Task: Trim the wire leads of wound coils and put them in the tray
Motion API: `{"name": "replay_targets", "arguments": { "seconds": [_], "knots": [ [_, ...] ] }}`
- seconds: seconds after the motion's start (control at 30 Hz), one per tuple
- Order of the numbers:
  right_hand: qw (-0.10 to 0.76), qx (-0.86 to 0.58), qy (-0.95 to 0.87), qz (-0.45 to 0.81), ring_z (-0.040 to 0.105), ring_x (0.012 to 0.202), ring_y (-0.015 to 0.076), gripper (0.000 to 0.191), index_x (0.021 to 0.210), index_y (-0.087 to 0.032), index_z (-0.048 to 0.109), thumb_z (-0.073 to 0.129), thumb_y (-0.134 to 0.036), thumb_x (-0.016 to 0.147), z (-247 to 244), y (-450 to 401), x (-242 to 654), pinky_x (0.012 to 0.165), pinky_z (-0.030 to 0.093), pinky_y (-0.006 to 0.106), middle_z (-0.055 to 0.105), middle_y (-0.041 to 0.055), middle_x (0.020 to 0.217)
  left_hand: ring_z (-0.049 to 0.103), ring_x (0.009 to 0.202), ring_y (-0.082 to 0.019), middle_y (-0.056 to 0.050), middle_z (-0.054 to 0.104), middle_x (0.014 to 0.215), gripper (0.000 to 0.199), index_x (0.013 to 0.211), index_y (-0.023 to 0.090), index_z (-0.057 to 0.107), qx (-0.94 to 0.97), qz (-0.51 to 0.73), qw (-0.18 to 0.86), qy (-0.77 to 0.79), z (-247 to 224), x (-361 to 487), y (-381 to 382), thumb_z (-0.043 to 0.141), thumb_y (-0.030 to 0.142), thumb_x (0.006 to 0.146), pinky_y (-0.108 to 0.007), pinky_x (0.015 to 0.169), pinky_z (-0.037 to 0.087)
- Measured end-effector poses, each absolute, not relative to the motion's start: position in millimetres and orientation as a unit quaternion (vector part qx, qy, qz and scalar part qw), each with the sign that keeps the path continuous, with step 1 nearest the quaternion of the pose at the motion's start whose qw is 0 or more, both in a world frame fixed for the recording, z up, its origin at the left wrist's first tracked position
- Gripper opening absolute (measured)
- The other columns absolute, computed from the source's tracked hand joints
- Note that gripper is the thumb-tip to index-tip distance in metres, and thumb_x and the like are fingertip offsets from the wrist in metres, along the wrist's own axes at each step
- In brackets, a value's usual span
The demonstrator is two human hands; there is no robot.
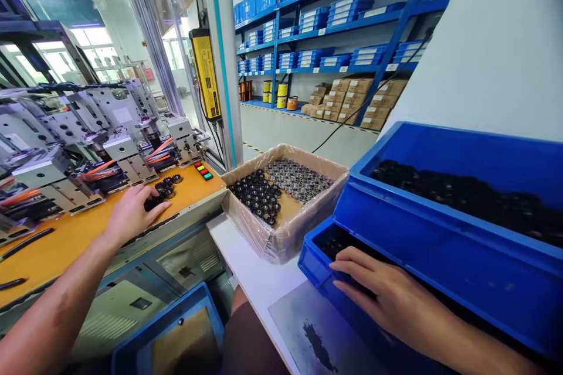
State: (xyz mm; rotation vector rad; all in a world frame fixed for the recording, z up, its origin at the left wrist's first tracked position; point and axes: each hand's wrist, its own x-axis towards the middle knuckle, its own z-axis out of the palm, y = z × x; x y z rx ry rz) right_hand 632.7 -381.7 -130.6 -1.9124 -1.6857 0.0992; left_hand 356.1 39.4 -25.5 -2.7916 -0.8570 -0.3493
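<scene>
My left hand (132, 214) rests on the orange worktop (83, 231), its thumb and fingers curved around small black toothed, ring-like parts (165, 187). A few more of them sit in a short row just beyond my fingertips. My right hand (387, 290) is at the front opening of the lower blue bin (314, 258), its thumb and fingers apart and nothing visible between them. Dark parts (332, 244) show inside that bin. Between my hands stands a plastic-lined carton (281, 243) with black parts (257, 194) on its left and silver-and-black parts (299, 179) behind.
Machine fixtures (125, 155) line the worktop's back, beside coloured push buttons (203, 170). An upper blue bin (417, 193) full of black parts sits on the lower one. Black-handled tools (26, 243) lie at left. A blue crate (206, 299) stands below.
</scene>
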Motion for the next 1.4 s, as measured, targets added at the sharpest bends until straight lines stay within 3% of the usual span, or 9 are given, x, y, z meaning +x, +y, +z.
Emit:
{"name": "replay_targets", "arguments": {
  "seconds": [0.17,0.47,0.63,0.73,0.97,1.1,1.23,1.4],
  "knots": [
    [0.298,-0.715,-0.63,0.047,0.068,0.082,0.0151,0.014,0.101,-0.022,0.065,0.052,-0.027,0.098,-131,-383,633,0.074,0.057,0.026,0.065,0.0059,0.101,0.055,0.104,-0.031,-0.013,0.056,0.105,0.052,0.111,0.016,0.059,-0.946,-0.105,0.11,-0.285,-25,351,44,0.048,0.063,0.089,-0.044,0.094,0.046],
    [0.275,-0.72,-0.634,0.061,0.067,0.087,0.0154,0.013,0.103,-0.021,0.06,0.049,-0.028,0.1,-131,-382,633,0.077,0.057,0.028,0.062,0.0061,0.104,0.055,0.098,-0.028,-0.01,0.053,0.095,0.043,0.097,0.016,0.058,-0.946,-0.067,0.114,-0.297,-22,347,43,0.045,0.056,0.09,-0.04,0.089,0.048],
    [0.274,-0.721,-0.634,0.059,0.067,0.087,0.0155,0.013,0.103,-0.022,0.06,0.048,-0.027,0.1,-131,-382,633,0.077,0.057,0.029,0.062,0.0063,0.105,0.051,0.108,-0.03,-0.013,0.051,0.106,0.038,0.107,0.013,0.061,-0.938,-0.041,0.131,-0.318,-22,343,45,0.04,0.041,0.092,-0.042,0.098,0.045],
    [0.274,-0.721,-0.634,0.058,0.067,0.087,0.0155,0.013,0.103,-0.022,0.06,0.049,-0.027,0.1,-130,-383,633,0.078,0.057,0.029,0.062,0.0063,0.105,0.053,0.11,-0.03,-0.015,0.05,0.111,0.041,0.113,0.013,0.06,-0.933,-0.026,0.141,-0.33,-19,340,44,0.035,0.04,0.095,-0.04,0.099,0.044],
    [0.279,-0.724,-0.629,0.056,0.067,0.087,0.0161,0.015,0.107,-0.023,0.063,0.051,-0.026,0.099,-131,-382,633,0.076,0.057,0.028,0.063,0.0062,0.106,0.065,0.085,-0.028,-0.013,0.055,0.113,0.055,0.119,0.018,0.058,-0.914,0.036,0.16,-0.37,-10,332,43,0.022,0.054,0.098,-0.039,0.076,0.05],
    [0.274,-0.723,-0.631,0.062,0.067,0.087,0.0161,0.017,0.109,-0.022,0.062,0.049,-0.027,0.1,-132,-381,634,0.076,0.056,0.029,0.062,0.0064,0.106,0.067,0.092,-0.028,-0.011,0.06,0.114,0.052,0.114,0.019,0.058,-0.915,0.05,0.165,-0.366,-10,328,48,0.023,0.053,0.097,-0.037,0.077,0.049],
    [0.277,-0.724,-0.627,0.07,0.066,0.085,0.0161,0.016,0.106,-0.02,0.063,0.049,-0.024,0.099,-126,-381,633,0.074,0.055,0.03,0.062,0.0073,0.104,0.066,0.099,-0.026,-0.009,0.062,0.12,0.05,0.112,0.02,0.058,-0.913,0.017,0.169,-0.371,-12,323,51,0.026,0.054,0.096,-0.034,0.084,0.048],
    [0.276,-0.732,-0.617,0.086,0.065,0.083,0.0165,0.015,0.103,-0.017,0.065,0.052,-0.019,0.096,-113,-378,632,0.073,0.055,0.029,0.063,0.0082,0.101,0.064,0.083,-0.029,-0.004,0.061,0.106,0.051,0.103,0.028,0.054,-0.894,-0.076,0.213,-0.386,1,351,29,0.02,0.064,0.092,-0.038,0.064,0.047]
  ]
}}
